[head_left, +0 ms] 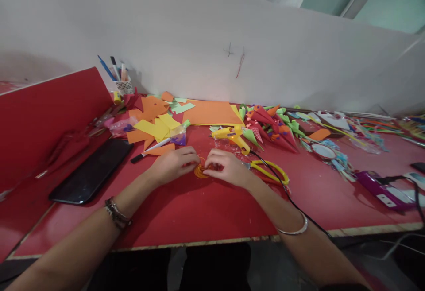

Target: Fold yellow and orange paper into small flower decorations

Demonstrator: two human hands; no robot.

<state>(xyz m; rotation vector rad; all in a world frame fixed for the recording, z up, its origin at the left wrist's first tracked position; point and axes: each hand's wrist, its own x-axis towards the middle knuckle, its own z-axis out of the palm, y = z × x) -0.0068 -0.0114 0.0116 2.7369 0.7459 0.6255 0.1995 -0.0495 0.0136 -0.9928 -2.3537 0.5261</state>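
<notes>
Red-topped desk (pixel 199 224): left fingers (pixel 190 158) and right fingers (pixel 214 163) pinch opposite sides of small orange coil (pixel 199 173), nearside of yellow plastic glue gun (pixel 234 137). Coil seems part-formed; red conical pieces (pixel 265 117) right of gun look assembled.

A black phone (pixel 92 171) lies at the left of the red table (pixel 305 207), beside a red panel (pixel 49 118). Near the white partition (pixel 172 29) stands a patterned cup (pixel 124 86), with a blue pen (pixel 106 67) and others leaning out of it. Yellow paper pieces (pixel 162 127) lie close to a flat orange sheet (pixel 209 113). Further right, red and green cones (pixel 265 118) are heaped together, and past them sits a round white piece with a dark rim (pixel 323 151). A black cable runs to a purple power strip (pixel 387 191). Thin, threadlike marks (pixel 240 63) show on the partition
</notes>
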